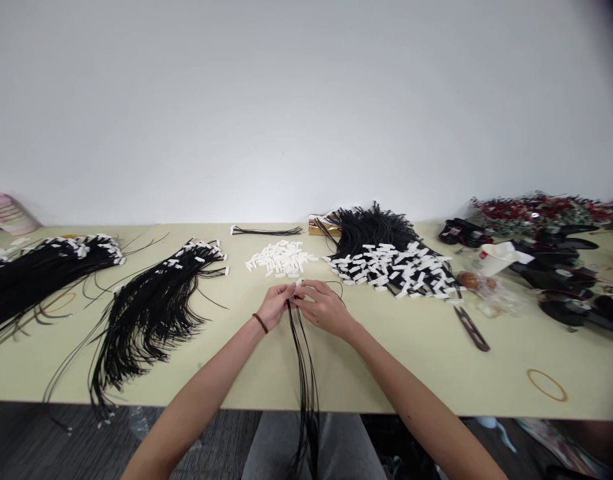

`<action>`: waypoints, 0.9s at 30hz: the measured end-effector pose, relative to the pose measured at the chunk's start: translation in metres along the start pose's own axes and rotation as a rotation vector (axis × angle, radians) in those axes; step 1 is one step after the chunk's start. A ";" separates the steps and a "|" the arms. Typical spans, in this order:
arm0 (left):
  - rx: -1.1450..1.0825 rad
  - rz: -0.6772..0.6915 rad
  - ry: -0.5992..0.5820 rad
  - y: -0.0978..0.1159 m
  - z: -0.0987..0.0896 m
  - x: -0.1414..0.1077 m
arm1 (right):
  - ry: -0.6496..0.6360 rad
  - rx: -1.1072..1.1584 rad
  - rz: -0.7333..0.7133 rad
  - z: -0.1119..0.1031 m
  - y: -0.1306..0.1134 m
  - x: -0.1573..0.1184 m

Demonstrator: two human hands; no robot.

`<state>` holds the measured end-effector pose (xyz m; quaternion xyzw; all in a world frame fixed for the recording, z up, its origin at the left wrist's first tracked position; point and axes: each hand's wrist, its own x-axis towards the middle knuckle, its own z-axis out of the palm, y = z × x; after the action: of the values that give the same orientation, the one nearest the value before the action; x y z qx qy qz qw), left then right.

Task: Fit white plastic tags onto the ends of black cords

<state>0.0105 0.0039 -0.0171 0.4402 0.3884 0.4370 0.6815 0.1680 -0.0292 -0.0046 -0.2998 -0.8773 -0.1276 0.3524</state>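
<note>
My left hand (276,305) and my right hand (322,307) meet over the middle of the table. Between their fingertips is a small white connector (299,283), and thin black wires (302,360) hang down from it past the table edge to my lap. The left fingers are pinched on the connector and wire tops. The right fingers are closed at its other side, with a wire near them. Just beyond my hands lies a pile of loose white connectors (281,257).
Black wire bundles with white connectors (156,307) lie left, and another heap (391,267) lies right. Further right are snips (471,328), a rubber band (547,385), a paper cup (501,257) and black coiled cables (561,273). A wall stands behind the table (386,373).
</note>
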 end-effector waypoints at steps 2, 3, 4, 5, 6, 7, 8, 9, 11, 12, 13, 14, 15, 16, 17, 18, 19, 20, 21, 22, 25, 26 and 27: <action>0.007 0.002 0.000 0.000 0.000 0.000 | -0.002 -0.023 -0.016 0.002 0.000 0.000; 0.009 0.001 0.003 0.000 0.000 0.000 | -0.003 -0.030 -0.024 0.002 0.000 0.000; 0.011 0.000 0.005 0.000 0.000 0.000 | -0.002 -0.034 -0.032 0.003 0.001 0.000; 0.012 -0.001 0.008 0.000 0.000 -0.001 | 0.005 -0.035 -0.040 0.003 0.001 0.000; 0.014 -0.002 0.009 0.000 0.000 -0.001 | 0.016 -0.034 -0.046 0.004 0.001 0.000; 0.014 -0.004 0.011 0.000 0.001 -0.001 | 0.029 -0.030 -0.050 0.005 0.001 0.000; 0.012 -0.007 0.012 0.001 0.001 -0.001 | 0.044 -0.024 -0.051 0.005 0.002 -0.001; 0.008 -0.010 0.013 0.001 0.001 -0.001 | 0.057 -0.015 -0.051 0.007 0.002 -0.001; -0.010 -0.017 0.013 0.002 0.002 -0.001 | 0.076 0.019 -0.038 0.009 0.004 -0.003; -0.019 -0.020 0.012 0.002 0.002 -0.001 | 0.080 0.044 -0.027 0.011 0.005 -0.004; -0.027 -0.022 0.011 0.003 0.003 -0.002 | 0.084 0.072 -0.012 0.012 0.005 -0.004; -0.033 -0.023 0.010 0.003 0.003 -0.002 | 0.091 0.106 0.005 0.013 0.006 -0.005; -0.036 -0.023 0.011 0.004 0.003 -0.002 | 0.101 0.150 0.025 0.013 0.005 -0.005; -0.037 -0.023 0.012 0.004 0.003 -0.002 | 0.117 0.207 0.050 0.013 0.005 -0.004; -0.036 -0.022 0.010 0.004 0.003 -0.002 | 0.134 0.279 0.089 0.012 0.004 -0.003; -0.034 -0.021 0.007 0.005 0.003 -0.002 | 0.151 0.363 0.148 0.010 0.002 -0.001; -0.032 -0.021 0.005 0.005 0.003 -0.002 | 0.166 0.460 0.228 0.007 0.001 0.001; -0.031 -0.022 0.006 0.006 0.003 -0.002 | 0.181 0.562 0.324 0.004 0.000 0.003; -0.032 -0.023 0.012 0.006 0.002 -0.001 | 0.208 0.663 0.428 0.000 0.000 0.005; -0.033 -0.023 0.020 0.006 0.002 -0.001 | 0.255 0.755 0.527 -0.003 0.002 0.007; -0.022 -0.021 0.049 0.007 0.001 -0.001 | 0.494 0.932 0.746 -0.013 0.014 0.008; -0.014 -0.019 0.058 0.007 0.001 -0.001 | 0.582 0.940 0.801 -0.017 0.020 0.007; -0.008 -0.016 0.067 0.006 0.001 -0.001 | 0.656 0.921 0.849 -0.020 0.027 0.005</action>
<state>0.0097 0.0045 -0.0106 0.4194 0.4130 0.4474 0.6733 0.1922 -0.0147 0.0137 -0.3826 -0.4978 0.3214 0.7089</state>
